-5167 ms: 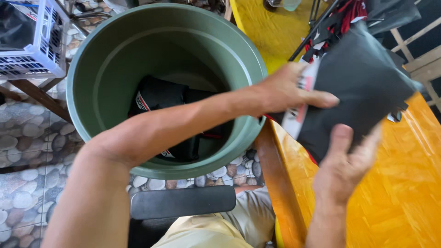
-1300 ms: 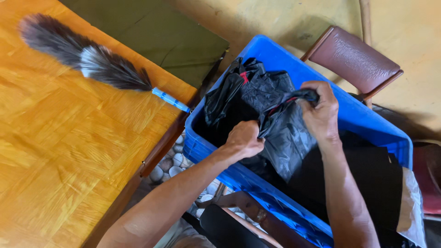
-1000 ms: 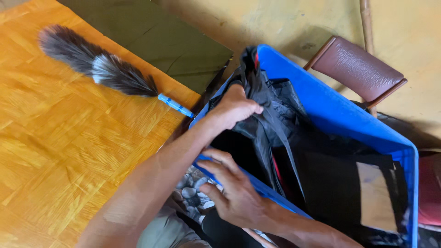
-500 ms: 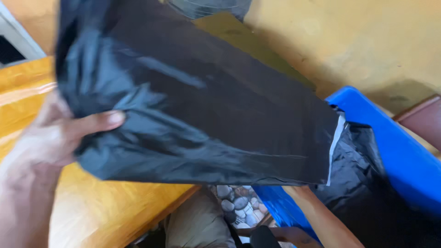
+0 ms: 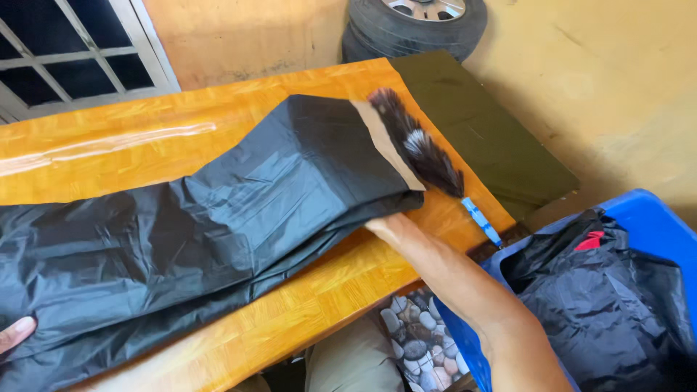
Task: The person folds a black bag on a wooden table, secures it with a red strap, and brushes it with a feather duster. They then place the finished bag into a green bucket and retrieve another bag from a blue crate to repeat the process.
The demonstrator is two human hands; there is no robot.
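A large black plastic bag (image 5: 218, 218) lies stretched across the orange wooden table (image 5: 341, 290). My left hand (image 5: 14, 334) shows only a fingertip at the bag's lower left end, gripping it. My right hand (image 5: 388, 226) reaches from the lower right and disappears under the bag's right edge, its fingers hidden as it holds that end. A pale inner flap of the bag (image 5: 385, 149) shows at its right end. A dark feather duster (image 5: 425, 156) with a blue handle lies just beyond that end.
A blue crate (image 5: 653, 218) stuffed with more black bags (image 5: 610, 305) stands at the lower right. A dark green board (image 5: 494, 138) adjoins the table's right end. A tyre (image 5: 414, 25) leans by the wall, and a barred window (image 5: 65, 51) is at the upper left. The floor is pebble-patterned (image 5: 414, 348).
The bag came out of the blue crate, was held up in front of me, and now lies spread flat on the table. My view has swung left from the crate to the table.
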